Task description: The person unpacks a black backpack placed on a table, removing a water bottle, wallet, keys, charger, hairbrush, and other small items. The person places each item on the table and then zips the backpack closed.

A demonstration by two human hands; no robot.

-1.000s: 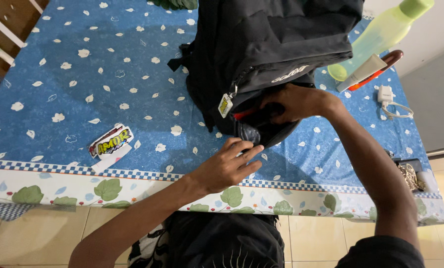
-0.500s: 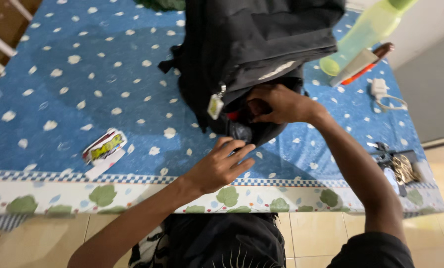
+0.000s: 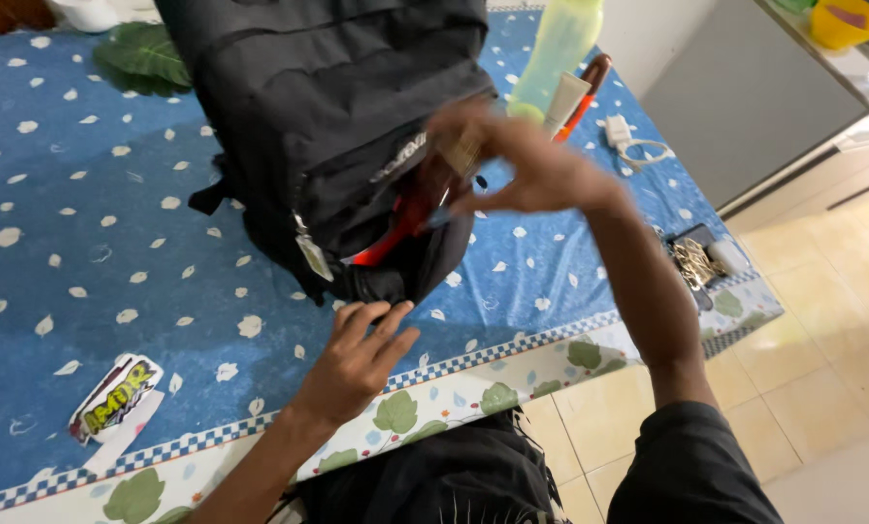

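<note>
A black backpack (image 3: 327,107) lies on a table under a blue cloth with white leaf prints (image 3: 85,233). Its front pocket gapes open, showing a red-orange lining or item (image 3: 403,221) inside. My left hand (image 3: 357,359) presses flat on the pocket's lower edge, fingers spread. My right hand (image 3: 522,165) is blurred above the pocket mouth, its fingers pinched on a small pale item (image 3: 465,155) that I cannot identify. A small tag (image 3: 313,257) hangs from the zipper.
A green bottle (image 3: 556,49), a white tube (image 3: 565,102) and a white charger with cable (image 3: 628,144) lie behind the bag. Keys and dark items (image 3: 696,260) sit at the table's right corner. A printed wrapper (image 3: 114,398) lies front left. A grey cabinet (image 3: 745,87) stands to the right.
My right hand has come up out of the pocket with something pinched in it. My left hand has flattened on the pocket edge. The camera view has swung to the right.
</note>
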